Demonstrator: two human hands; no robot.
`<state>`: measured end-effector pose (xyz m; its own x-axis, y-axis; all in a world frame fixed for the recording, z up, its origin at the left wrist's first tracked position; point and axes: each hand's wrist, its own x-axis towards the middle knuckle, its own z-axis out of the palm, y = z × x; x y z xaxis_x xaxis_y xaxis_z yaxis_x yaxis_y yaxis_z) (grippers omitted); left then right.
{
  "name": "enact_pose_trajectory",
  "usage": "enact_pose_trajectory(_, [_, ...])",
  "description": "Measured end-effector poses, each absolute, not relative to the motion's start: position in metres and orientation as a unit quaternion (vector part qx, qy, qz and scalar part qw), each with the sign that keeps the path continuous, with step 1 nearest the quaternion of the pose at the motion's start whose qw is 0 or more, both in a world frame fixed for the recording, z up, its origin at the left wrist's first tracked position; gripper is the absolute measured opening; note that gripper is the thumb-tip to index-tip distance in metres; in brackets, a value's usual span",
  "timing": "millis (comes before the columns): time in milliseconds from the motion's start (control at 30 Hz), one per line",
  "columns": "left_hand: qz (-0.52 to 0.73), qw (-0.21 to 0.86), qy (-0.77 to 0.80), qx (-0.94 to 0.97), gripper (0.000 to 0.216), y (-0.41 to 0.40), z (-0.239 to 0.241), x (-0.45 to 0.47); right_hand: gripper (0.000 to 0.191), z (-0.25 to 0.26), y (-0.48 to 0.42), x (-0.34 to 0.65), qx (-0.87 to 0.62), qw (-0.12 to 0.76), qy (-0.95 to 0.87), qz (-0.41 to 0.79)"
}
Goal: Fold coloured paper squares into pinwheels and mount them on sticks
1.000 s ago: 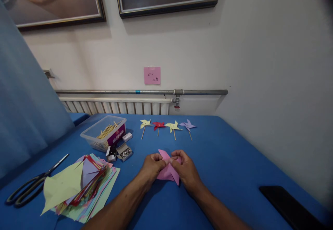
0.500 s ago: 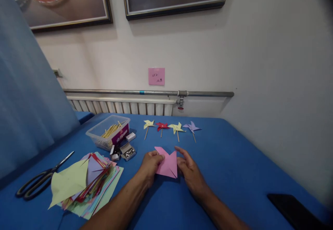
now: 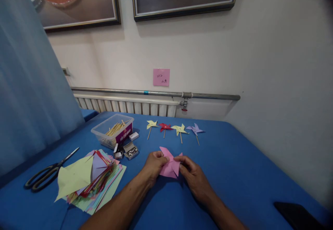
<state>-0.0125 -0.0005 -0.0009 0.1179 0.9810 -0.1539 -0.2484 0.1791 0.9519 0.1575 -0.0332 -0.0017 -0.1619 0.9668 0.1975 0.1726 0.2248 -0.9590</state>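
**Pink paper in both hands, looks like mid-fold**

Pink paper (image 3: 169,169) is held up over the blue table (image 3: 234,174), between the hands, near side of the pinwheel row. Cut, with angled flaps; no stick visible on it.

Left hand (image 3: 156,163): clamped on the paper's left side, thumb on the face near the middle. Right hand (image 3: 193,174): curled at the right side, index fingertip on the paper near the centre. Can't tell if thumb and finger close on a flap.

My read: step in hand is bringing flap tips in to the middle. Next move calls for left thumb pinning the gathered tips while the right works the flaps. Risk: a loose tip springs back, or a crease lands off-centre.

Beyond: four stick-mounted pinwheels in a row, yellow (image 3: 151,124), red (image 3: 165,127), another yellow (image 3: 179,129), purple (image 3: 195,129).

Left of the hands: open small box (image 3: 131,151) of shiny metal bits, type too small to tell; plastic tub (image 3: 125,134) with thin sticks (image 3: 114,129); paper stack (image 3: 75,176); scissors (image 3: 49,174) just beside the stack.
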Motion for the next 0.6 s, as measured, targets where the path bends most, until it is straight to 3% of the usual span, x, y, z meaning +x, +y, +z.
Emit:
enact_pose_trajectory(267, [0.483,0.621,0.453,0.42,0.033,0.0017,-0.0059,-0.013,0.02,0.0003,-0.0348,0.1605,-0.456,0.429,-0.656,0.421])
enact_pose_trajectory(467, [0.482,0.606,0.455,0.44,0.033,-0.0001,-0.0099,-0.0101,0.025,-0.0004,-0.0331,0.1569,-0.447,0.449,-0.639,0.436])
enact_pose_trajectory(600, [0.477,0.601,0.463,0.444,0.033,-0.0007,-0.0081,-0.0102,0.016,0.0044,-0.0324,0.1627,-0.455,0.407,-0.65,0.453])
